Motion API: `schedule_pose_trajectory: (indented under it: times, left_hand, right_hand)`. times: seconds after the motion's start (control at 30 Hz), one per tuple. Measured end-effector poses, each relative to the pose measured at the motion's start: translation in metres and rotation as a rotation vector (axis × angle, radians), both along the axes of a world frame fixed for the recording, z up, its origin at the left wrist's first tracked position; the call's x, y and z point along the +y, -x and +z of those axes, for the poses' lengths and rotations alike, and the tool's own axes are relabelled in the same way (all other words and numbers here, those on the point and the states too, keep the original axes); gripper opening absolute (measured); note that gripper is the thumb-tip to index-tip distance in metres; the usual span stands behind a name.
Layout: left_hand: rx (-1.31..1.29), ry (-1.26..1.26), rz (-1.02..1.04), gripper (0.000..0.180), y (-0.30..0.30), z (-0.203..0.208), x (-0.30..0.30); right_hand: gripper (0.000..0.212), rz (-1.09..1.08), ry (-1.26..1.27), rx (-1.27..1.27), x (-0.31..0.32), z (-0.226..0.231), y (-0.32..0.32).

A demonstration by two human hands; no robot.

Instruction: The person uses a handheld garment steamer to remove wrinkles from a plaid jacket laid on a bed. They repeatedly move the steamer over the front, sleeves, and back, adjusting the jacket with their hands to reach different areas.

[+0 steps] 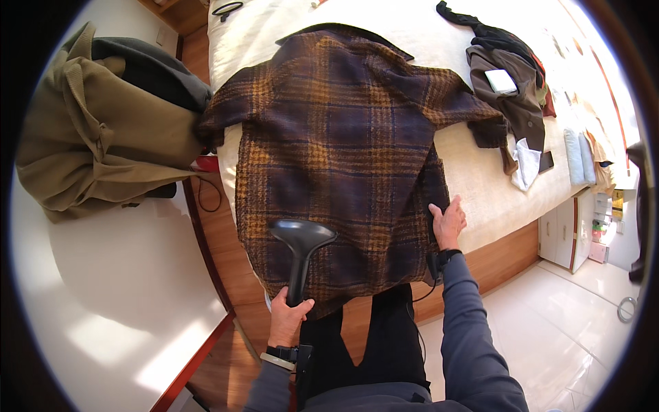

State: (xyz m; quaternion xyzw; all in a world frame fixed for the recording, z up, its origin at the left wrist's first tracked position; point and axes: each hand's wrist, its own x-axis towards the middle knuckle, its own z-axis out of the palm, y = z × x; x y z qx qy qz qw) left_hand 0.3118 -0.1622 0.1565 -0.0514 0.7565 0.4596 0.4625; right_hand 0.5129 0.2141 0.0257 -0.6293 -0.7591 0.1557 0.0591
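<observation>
The left hand (287, 321) has its fingers closed around the handle of a black plastic garment steamer (303, 239), whose broad head lies over the lower left part of a brown, navy and ochre plaid woollen jacket (336, 137). The jacket lies spread on a cream-covered bed (498, 196), collar at the far end, hem overhanging the near edge. The right hand (448, 223), fingers spread, is at the jacket's right edge; whether it presses the cloth cannot be told.
</observation>
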Motion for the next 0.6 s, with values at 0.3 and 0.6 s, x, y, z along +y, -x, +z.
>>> schedule_pose_trajectory:
  times: [0.3,0.6]
  left_hand:
    - [0.015,0.013,-0.047,0.024,0.007,-0.005,0.01]
    - [-0.006,0.014,-0.056,0.024,0.007,-0.01,0.012]
  right_hand:
    - [0.023,-0.32,0.543,0.713,0.029,-0.015,-0.098]
    - [0.071,-0.053,0.318,-0.012,-0.009,-0.031,-0.072]
